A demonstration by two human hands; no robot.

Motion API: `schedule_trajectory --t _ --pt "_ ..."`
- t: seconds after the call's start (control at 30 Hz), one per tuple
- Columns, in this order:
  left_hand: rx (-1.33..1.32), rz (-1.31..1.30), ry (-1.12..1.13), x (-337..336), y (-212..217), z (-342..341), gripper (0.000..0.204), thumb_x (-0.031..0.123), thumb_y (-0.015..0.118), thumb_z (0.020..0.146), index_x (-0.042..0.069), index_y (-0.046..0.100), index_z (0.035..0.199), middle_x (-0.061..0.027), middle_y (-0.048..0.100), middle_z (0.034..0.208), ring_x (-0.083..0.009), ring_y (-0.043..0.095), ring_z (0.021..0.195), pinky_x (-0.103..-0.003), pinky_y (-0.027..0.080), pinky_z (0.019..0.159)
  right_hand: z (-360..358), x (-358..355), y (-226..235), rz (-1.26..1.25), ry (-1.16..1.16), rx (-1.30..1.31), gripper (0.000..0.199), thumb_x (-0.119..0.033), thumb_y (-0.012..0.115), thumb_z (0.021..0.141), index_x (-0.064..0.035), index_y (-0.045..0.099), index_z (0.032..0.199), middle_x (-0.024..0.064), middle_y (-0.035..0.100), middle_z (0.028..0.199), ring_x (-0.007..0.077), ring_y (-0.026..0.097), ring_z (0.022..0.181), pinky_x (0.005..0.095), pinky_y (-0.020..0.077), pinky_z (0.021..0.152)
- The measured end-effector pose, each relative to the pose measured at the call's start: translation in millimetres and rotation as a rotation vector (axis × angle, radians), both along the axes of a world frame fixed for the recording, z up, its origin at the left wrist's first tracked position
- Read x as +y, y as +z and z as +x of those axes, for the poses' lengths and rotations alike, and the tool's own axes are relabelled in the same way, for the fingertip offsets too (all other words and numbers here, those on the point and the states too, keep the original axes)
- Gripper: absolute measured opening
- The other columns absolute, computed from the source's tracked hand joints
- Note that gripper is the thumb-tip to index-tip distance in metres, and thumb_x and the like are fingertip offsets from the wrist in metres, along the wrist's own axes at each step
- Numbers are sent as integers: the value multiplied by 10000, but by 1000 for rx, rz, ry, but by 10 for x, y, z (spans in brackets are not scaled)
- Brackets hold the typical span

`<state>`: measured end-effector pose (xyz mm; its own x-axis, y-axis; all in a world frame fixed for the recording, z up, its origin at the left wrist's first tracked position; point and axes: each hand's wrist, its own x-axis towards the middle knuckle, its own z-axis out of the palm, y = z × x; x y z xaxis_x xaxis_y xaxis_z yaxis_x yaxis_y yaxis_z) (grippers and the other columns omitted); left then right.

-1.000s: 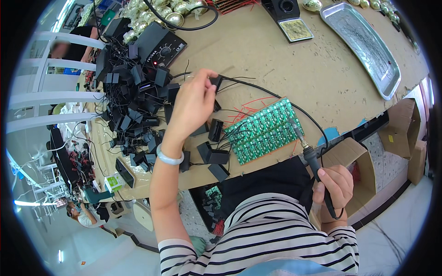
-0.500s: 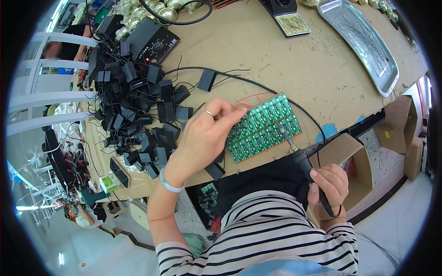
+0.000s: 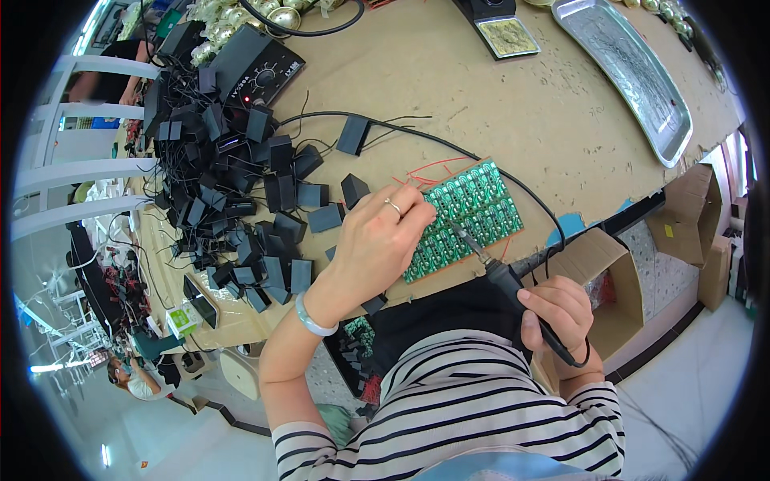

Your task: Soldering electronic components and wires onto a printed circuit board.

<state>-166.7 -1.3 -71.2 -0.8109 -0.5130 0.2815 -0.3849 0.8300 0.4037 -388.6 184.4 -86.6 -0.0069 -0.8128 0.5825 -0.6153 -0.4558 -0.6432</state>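
Observation:
A green circuit board panel (image 3: pixel 484 210) with rows of small repeated circuits lies near the table's front edge. Over its left part is my left hand (image 3: pixel 377 240), thumb and fingers pinched together at the board; what is between the fingertips is too small to make out. My right hand (image 3: pixel 559 313) grips a soldering iron (image 3: pixel 507 282) by its black handle. The iron's metal tip points up and left onto the board's middle, close to my left fingertips. Thin red wires (image 3: pixel 433 167) stick out along the board's far left edge.
Many small black boxes with wires (image 3: pixel 277 188) are heaped to the left. Behind them stands a black soldering station (image 3: pixel 261 72); its cable curves round the board. A sponge holder (image 3: pixel 507 36) and metal tray (image 3: pixel 634 76) lie far right, cardboard boxes (image 3: pixel 601 268) below the edge.
My left hand has come down and slightly right onto the board, away from the red wires. The soldering iron's tip has moved left and a little nearer, towards my left fingertips.

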Motion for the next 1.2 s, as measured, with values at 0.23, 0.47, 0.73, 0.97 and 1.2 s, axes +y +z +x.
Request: schedule_trajectory --t 0.23,0.47,0.73,0.97,1.2 --pt "-32 -8 -15 -9 -19 -11 153 17 735 771 48 665 904 -62 576 884 -257 627 823 -381 515 708 37 -45 -32 1 -13 -2 219 9 640 760 33 723 961 116 681 792 255 645 604 341 518 537" --pt "-35 -39 -42 -4 -13 -16 138 29 676 755 46 640 887 -61 518 863 -240 585 799 -377 492 678 33 -63 -5 11 -6 11 232 3 651 747 35 724 965 118 686 803 255 649 607 343 523 538" --pt "-138 -67 -41 39 60 -54 203 22 765 731 55 673 909 -61 555 884 -254 614 811 -389 515 715 67 -79 16 -151 86 322 211 -14 668 768 57 712 961 110 670 783 198 642 618 284 536 530" --pt "-120 -62 -19 44 30 -40 176 25 762 734 55 655 870 -55 554 877 -252 607 810 -390 511 719 -46 32 93 -141 60 288 226 -29 679 780 48 713 990 95 673 807 207 656 639 292 552 546" --pt "-137 -120 -19 34 99 -67 161 32 766 733 67 674 860 -43 569 889 -248 583 836 -378 482 708 -97 119 129 -58 -122 162 280 12 653 746 42 714 1018 112 695 845 234 677 647 317 557 559"
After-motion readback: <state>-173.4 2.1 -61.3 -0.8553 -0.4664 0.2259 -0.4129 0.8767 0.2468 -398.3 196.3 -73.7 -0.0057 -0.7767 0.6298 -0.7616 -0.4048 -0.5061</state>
